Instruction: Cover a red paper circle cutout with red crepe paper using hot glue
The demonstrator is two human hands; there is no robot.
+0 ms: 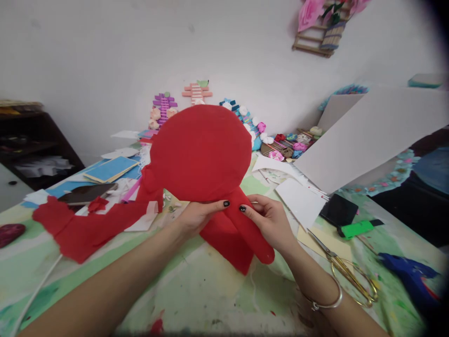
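A red-covered paddle shape, with a broad round head and a thick handle, stands tilted in front of me above the table. My left hand grips it just below the round head, thumb lying on the front and fingers hidden behind. My right hand is closed around the upper handle, its thumb pressing the red covering close to the left thumb. Beneath the handle shows a flat red sheet; whether it is joined to the paddle I cannot tell. Cut red scraps lie left of my left hand.
Gold-handled scissors, a green cutter and a dark blue tool lie on the right. A large white board leans there. Blue cards are at the left, and paper-flower crafts stand against the wall.
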